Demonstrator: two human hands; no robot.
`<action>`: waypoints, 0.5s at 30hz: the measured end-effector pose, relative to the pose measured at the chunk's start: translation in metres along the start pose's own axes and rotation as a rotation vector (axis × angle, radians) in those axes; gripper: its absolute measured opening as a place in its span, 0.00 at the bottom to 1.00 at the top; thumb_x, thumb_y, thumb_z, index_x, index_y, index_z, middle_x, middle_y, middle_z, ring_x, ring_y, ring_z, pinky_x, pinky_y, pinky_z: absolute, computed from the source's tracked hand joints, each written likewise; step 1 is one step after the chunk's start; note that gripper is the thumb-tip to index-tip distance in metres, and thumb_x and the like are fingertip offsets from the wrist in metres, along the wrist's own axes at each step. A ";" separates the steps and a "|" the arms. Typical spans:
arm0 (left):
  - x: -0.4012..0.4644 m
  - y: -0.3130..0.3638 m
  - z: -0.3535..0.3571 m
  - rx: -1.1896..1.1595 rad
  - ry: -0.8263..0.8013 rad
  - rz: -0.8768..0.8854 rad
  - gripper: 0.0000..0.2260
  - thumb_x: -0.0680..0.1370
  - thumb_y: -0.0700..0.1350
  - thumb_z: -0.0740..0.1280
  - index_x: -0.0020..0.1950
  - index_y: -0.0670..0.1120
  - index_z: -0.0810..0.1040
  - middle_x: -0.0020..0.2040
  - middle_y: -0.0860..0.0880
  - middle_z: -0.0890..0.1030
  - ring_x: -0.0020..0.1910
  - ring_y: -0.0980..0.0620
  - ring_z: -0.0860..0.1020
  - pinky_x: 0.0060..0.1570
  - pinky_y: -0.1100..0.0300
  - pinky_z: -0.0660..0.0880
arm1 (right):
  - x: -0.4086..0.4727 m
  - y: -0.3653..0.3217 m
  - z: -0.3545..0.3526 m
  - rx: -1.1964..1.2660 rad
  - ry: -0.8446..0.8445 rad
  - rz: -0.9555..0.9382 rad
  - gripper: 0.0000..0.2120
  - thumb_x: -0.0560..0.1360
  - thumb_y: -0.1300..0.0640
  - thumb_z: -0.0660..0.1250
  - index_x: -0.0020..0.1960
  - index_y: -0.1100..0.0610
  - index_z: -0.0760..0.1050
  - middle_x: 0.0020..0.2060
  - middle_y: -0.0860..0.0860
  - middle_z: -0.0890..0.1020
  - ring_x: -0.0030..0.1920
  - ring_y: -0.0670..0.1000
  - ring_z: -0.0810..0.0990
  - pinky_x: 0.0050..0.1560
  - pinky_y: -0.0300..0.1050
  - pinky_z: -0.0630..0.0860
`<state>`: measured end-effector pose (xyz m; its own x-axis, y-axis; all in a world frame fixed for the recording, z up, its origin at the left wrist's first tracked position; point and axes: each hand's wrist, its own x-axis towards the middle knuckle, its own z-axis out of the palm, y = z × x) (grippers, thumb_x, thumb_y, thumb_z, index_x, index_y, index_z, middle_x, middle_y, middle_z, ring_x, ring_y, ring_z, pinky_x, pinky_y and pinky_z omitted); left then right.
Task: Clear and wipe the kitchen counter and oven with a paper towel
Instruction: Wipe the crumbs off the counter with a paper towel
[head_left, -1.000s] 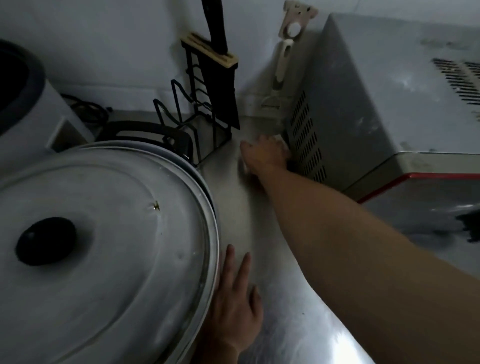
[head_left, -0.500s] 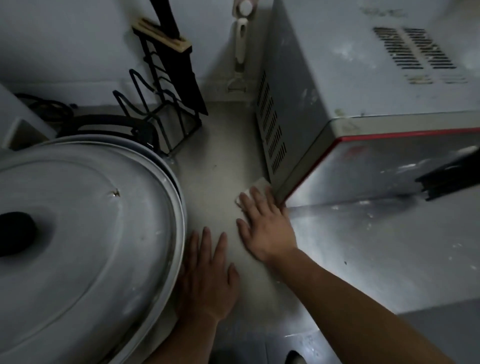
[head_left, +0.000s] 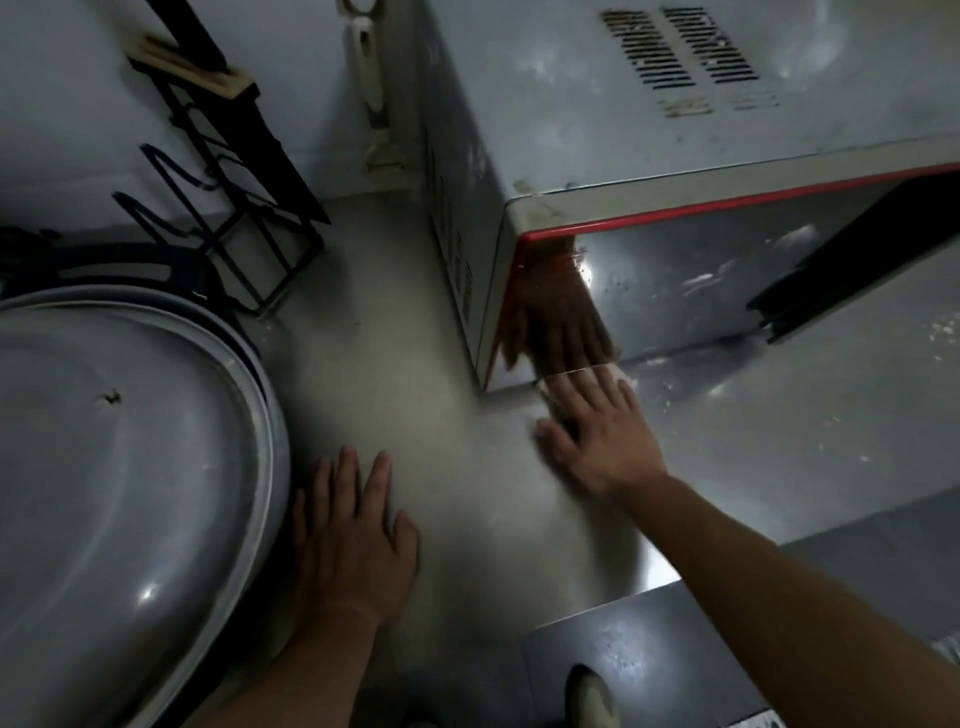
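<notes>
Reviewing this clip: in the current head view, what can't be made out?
- Paper towel: mostly hidden under the right hand, itself motion-blurred.
- Oven: right part cut off by the frame edge.
- Pot lid: left side cut off.
- Counter beneath the left hand: hidden.

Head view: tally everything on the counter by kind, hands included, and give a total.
Hands: 2, left hand flat on the counter, right hand pressing the paper towel
Paper towels: 1
Ovens: 1
Big pot lids: 1
Black wire racks: 1
Total: 6
</notes>
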<state>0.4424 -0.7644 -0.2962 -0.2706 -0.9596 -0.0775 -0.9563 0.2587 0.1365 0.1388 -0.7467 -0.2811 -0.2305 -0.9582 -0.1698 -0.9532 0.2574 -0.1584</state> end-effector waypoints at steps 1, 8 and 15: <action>0.000 0.000 0.000 0.005 0.000 -0.004 0.31 0.72 0.57 0.55 0.74 0.49 0.72 0.75 0.41 0.68 0.74 0.38 0.63 0.73 0.40 0.57 | 0.003 0.014 -0.003 0.005 0.012 0.045 0.33 0.78 0.32 0.44 0.79 0.43 0.54 0.79 0.51 0.56 0.79 0.55 0.49 0.77 0.53 0.45; 0.000 0.006 -0.008 0.002 -0.031 -0.019 0.32 0.73 0.58 0.52 0.77 0.50 0.68 0.77 0.41 0.65 0.77 0.39 0.59 0.75 0.40 0.53 | -0.005 0.011 -0.006 0.110 0.040 0.288 0.28 0.80 0.36 0.48 0.77 0.45 0.60 0.79 0.50 0.58 0.78 0.58 0.51 0.76 0.58 0.48; 0.000 0.007 -0.011 0.016 -0.075 -0.029 0.33 0.73 0.58 0.51 0.78 0.51 0.65 0.79 0.42 0.62 0.77 0.40 0.57 0.75 0.41 0.52 | -0.069 -0.113 0.014 0.129 -0.115 -0.276 0.26 0.81 0.41 0.51 0.77 0.49 0.63 0.77 0.52 0.62 0.78 0.59 0.53 0.77 0.58 0.50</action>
<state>0.4368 -0.7634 -0.2839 -0.2501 -0.9557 -0.1550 -0.9653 0.2336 0.1172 0.2655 -0.7081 -0.2654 0.0641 -0.9754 -0.2107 -0.9425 0.0102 -0.3341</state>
